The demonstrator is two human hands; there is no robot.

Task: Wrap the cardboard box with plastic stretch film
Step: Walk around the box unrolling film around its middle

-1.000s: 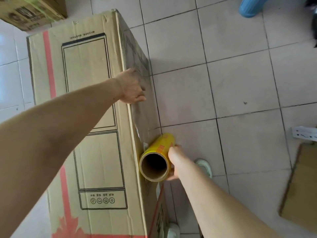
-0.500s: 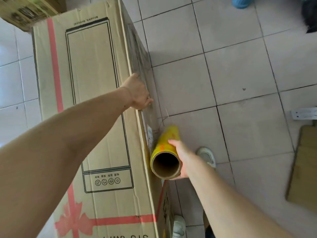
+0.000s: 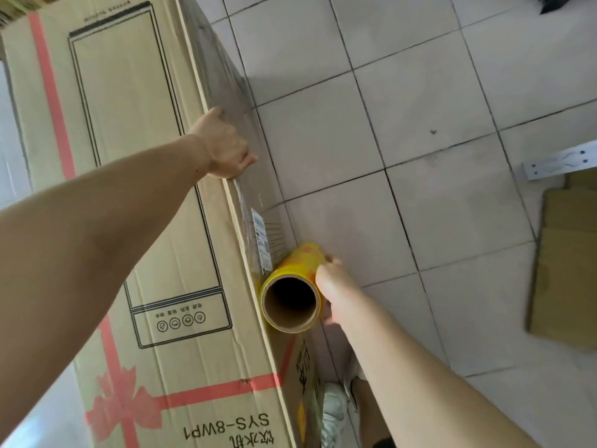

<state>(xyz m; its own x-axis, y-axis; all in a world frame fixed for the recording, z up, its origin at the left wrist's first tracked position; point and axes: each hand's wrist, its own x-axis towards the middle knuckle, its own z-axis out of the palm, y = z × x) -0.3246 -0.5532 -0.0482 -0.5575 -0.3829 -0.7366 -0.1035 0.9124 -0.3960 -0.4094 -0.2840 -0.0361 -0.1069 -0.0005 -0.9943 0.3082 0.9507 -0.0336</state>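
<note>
1. Cardboard box (image 3: 129, 189): a tall carton standing on the tiled floor (image 3: 420, 156), filling the left half of the view; its upper face bears black line drawings, a red ribbon print and the lettering "SYS-8WP1". It is closed, so its contents cannot be seen.
2. Left hand (image 3: 223, 147): laid over the box's right top edge, palm on the cardboard, fingers curled down over the side face and pressing there.
3. Stretch film (image 3: 258, 202): a clear sheet lying against the box's right side face, running from under the left hand to the roll; a white label shows through it.
4. Film roll (image 3: 292, 292): yellow, with a hollow cardboard core open toward the camera, touching the box's right side near its near end.
5. Right hand (image 3: 332, 286): closed around the roll's right flank, fingers wrapped over its outer surface.
6. Shoe (image 3: 334, 412): white, on the floor beside the box's near corner.
7. Flat cardboard sheet (image 3: 568, 263): on the floor at far right, well apart from the box.
</note>
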